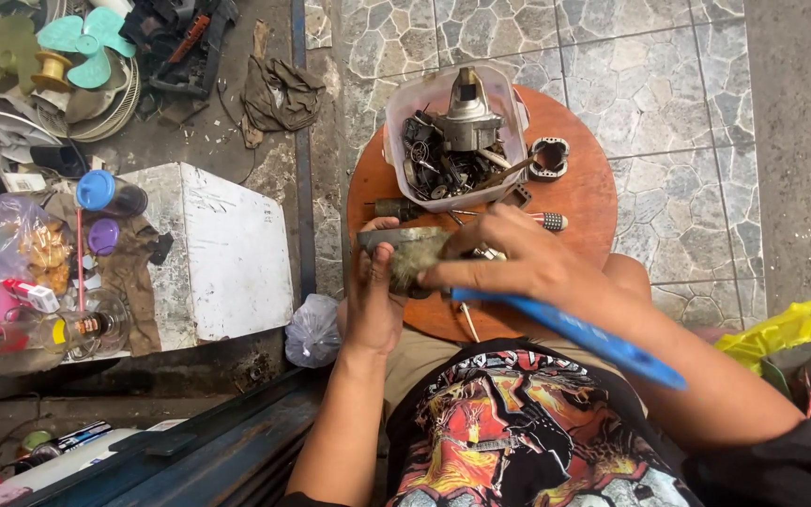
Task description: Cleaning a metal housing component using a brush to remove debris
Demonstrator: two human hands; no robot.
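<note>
The left hand (374, 300) grips a dirty grey part (405, 252) from its 6 o'clock side; its long axis runs 9 to 3. The right hand (518, 263), at 3 o'clock, touches it with fingers spread, a blue tool (574, 330) beneath, above the round wooden surface (579, 192).

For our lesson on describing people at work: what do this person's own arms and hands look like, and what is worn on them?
Both arms are bare from wrist to upper arm. The left hand and right hand wear no gloves; no rings or watch are visible. Short black sleeves belong to a black T-shirt with a red and orange graphic print.
</note>
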